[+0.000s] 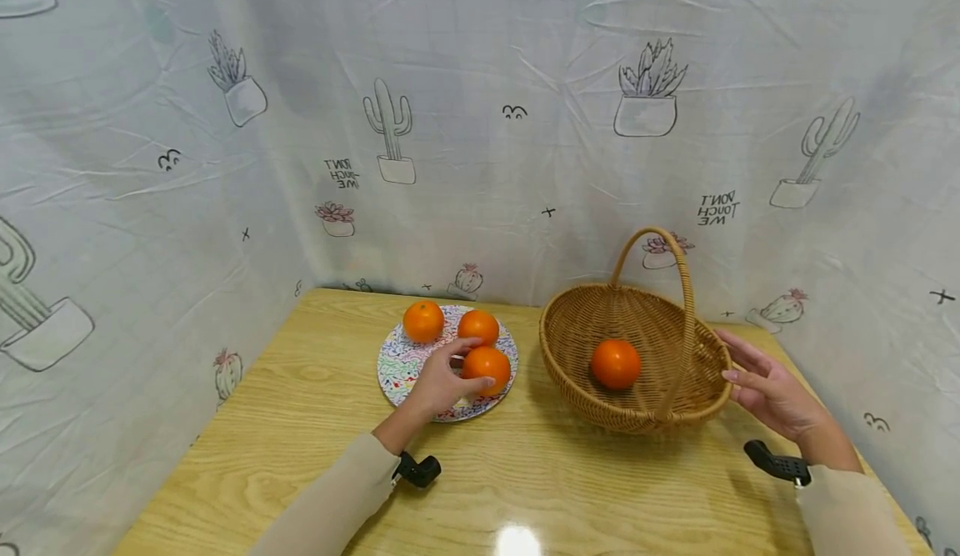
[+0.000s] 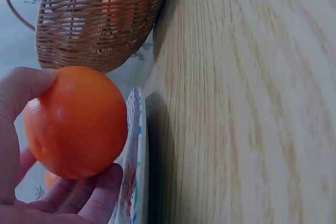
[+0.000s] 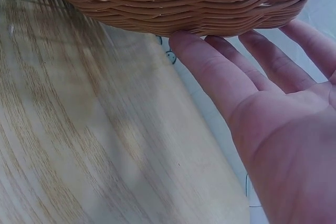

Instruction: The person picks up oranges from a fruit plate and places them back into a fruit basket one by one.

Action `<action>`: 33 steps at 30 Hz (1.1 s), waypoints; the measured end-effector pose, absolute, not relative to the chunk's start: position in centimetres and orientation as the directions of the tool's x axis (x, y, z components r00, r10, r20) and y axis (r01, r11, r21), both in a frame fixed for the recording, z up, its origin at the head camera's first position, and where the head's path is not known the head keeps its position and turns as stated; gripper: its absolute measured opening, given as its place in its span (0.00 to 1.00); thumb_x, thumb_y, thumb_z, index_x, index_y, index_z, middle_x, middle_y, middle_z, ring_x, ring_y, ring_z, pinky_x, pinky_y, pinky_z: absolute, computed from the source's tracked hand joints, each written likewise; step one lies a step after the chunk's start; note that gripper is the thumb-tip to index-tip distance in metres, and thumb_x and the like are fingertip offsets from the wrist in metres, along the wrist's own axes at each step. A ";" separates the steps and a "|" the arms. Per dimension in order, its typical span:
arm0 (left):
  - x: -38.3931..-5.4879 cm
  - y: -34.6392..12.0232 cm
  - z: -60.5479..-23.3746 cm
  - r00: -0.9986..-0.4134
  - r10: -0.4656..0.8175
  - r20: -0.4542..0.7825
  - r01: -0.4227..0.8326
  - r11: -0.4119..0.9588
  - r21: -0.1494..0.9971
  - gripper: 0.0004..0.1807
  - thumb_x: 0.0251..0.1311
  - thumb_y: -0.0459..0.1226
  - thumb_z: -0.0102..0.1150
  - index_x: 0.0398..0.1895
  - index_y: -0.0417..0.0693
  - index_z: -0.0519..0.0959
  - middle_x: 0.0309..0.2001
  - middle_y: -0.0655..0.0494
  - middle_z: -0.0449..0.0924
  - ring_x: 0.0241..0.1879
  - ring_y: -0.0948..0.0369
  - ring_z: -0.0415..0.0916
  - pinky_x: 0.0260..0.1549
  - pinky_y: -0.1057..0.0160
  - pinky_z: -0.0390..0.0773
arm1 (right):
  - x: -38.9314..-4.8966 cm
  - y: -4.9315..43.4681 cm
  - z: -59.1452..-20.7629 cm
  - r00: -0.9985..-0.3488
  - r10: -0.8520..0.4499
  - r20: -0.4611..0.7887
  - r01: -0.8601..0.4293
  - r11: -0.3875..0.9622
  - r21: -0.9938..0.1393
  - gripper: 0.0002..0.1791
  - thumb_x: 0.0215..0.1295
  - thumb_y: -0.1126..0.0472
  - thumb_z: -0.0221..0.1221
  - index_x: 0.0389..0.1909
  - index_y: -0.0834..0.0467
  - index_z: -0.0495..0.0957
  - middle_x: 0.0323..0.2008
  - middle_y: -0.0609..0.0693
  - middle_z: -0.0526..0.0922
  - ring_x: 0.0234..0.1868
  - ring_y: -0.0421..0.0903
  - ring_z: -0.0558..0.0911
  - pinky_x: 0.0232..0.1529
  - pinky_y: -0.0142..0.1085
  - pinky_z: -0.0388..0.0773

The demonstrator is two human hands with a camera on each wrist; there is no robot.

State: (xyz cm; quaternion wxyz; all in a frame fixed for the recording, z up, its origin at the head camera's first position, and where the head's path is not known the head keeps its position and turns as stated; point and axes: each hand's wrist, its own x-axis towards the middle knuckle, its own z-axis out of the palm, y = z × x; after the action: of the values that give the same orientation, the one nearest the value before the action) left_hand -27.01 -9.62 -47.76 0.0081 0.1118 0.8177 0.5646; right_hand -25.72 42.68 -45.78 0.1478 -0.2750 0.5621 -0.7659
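In the head view my left hand (image 1: 442, 379) grips an orange (image 1: 487, 371) over the patterned round plate (image 1: 400, 364), with the thumb on one side and fingers on the other. The left wrist view shows this orange (image 2: 79, 124) close up beside the plate's edge (image 2: 137, 166); whether it touches the plate I cannot tell. Two more oranges lie on the plate, one at the back left (image 1: 423, 322) and one just behind the held fruit (image 1: 478, 328). My right hand (image 1: 776, 391) touches the right side of a wicker basket (image 1: 570, 323), its fingers (image 3: 215, 72) extended against the outer weave.
One orange (image 1: 616, 364) sits inside the basket, whose tall arched handle (image 1: 686, 298) rises over its right part. Both stand on a wooden table (image 1: 480, 473). A cloth printed with cacti (image 1: 450, 122) hangs behind and along the sides.
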 end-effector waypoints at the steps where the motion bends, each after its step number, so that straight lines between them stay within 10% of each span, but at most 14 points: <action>1: -27.0 -9.6 -47.7 -0.973 0.197 0.117 0.179 0.333 0.926 0.33 0.54 0.40 0.78 0.65 0.53 0.79 0.62 0.49 0.79 0.55 0.49 0.79 0.54 0.47 0.83 | -25.7 42.7 -45.8 -0.804 -0.537 0.256 -0.082 -0.326 -0.942 0.39 0.75 0.81 0.36 0.83 0.59 0.43 0.75 0.41 0.67 0.68 0.41 0.77 0.59 0.37 0.82; 33: -27.0 -7.9 -42.9 -0.954 0.232 0.190 0.247 0.249 0.936 0.30 0.54 0.42 0.78 0.62 0.59 0.79 0.59 0.54 0.79 0.55 0.51 0.79 0.52 0.50 0.84 | -25.8 42.7 -45.6 -0.819 -0.525 0.233 -0.085 -0.290 -0.953 0.39 0.75 0.80 0.37 0.83 0.56 0.46 0.74 0.41 0.68 0.67 0.40 0.77 0.59 0.37 0.83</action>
State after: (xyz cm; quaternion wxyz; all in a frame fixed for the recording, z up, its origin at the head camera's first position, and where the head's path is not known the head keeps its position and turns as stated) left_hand -27.01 -7.93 -42.88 -0.0064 0.1516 0.7903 0.5936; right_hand -25.75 42.67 -45.64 0.1451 -0.2637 0.5777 -0.7587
